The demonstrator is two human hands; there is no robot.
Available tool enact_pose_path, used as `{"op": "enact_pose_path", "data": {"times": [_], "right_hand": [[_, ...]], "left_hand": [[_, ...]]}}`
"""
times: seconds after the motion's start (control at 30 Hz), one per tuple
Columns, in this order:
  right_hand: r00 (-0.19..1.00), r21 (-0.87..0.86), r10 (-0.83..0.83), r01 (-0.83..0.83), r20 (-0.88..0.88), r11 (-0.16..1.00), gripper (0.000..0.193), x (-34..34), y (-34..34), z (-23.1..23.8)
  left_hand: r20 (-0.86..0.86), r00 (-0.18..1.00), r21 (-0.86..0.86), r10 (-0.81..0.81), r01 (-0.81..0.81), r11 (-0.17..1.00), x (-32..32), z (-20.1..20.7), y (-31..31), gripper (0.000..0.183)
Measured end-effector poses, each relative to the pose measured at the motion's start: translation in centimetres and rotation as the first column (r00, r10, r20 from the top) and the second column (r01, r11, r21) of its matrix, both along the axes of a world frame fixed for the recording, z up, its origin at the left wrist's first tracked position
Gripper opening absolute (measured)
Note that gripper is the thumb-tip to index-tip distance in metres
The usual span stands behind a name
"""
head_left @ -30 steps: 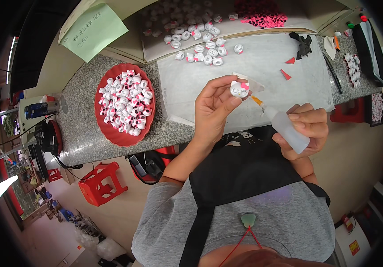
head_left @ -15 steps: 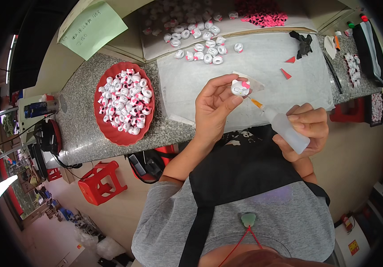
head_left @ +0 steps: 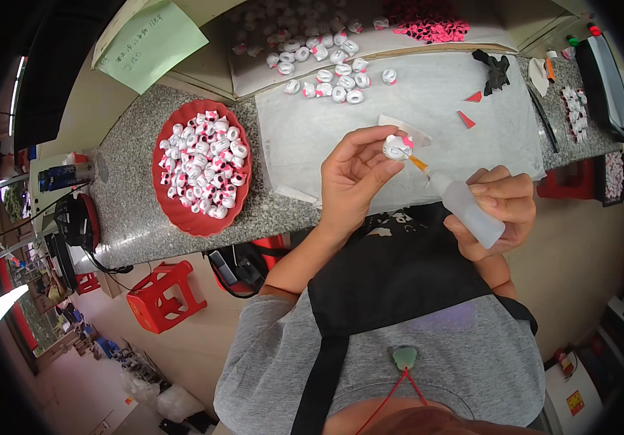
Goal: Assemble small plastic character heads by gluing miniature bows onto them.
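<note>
Between thumb and fingers, my left hand [head_left: 355,172] pinches a small white cat-head piece [head_left: 397,148] with a pink bow, held up over the white work sheet [head_left: 312,159]. My right hand [head_left: 502,206] is wrapped round a translucent squeeze bottle [head_left: 470,214], tilted with its base toward me. The bottle's orange needle tip [head_left: 419,163] points up and left, at the lower right edge of the piece; whether it touches cannot be told. Several similar white pieces [head_left: 339,81] lie on the far part of the sheet.
To the left, a red scalloped plate [head_left: 158,163] is heaped with white and pink pieces. Pink parts [head_left: 432,31] are piled on the shelf at the back. Two red triangular scraps [head_left: 466,119] and a crumpled black scrap [head_left: 493,71] lie at the right. A red stool [head_left: 167,297] stands below.
The cat-head piece has shifted slightly right and turned in my left fingers, and it is now closer to the needle tip. My right hand and the bottle have barely moved.
</note>
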State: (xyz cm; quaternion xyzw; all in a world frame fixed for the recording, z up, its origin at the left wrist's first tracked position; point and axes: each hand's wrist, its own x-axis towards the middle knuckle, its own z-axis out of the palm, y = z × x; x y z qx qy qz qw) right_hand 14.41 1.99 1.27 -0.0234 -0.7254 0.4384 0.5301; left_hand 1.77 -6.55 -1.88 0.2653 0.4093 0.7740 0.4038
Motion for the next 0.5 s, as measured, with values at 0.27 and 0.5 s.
{"op": "enact_pose_path", "data": {"times": [0.27, 0.5], "right_hand": [[0.999, -0.033, -0.013, 0.014, 0.049, 0.999, 0.036, 0.03, -0.34, -0.02], [0.996, -0.029, 0.035, -0.033, 0.078, 0.999, 0.037, 0.14, -0.29, -0.02]], "left_hand": [[-0.18, 0.983, -0.02, 0.038, -0.042, 0.999, 0.06, -0.06, -0.03, 0.032], [-0.212, 0.975, -0.008, 0.066, -0.069, 0.998, -0.1, -0.14, 0.01, 0.03]]}}
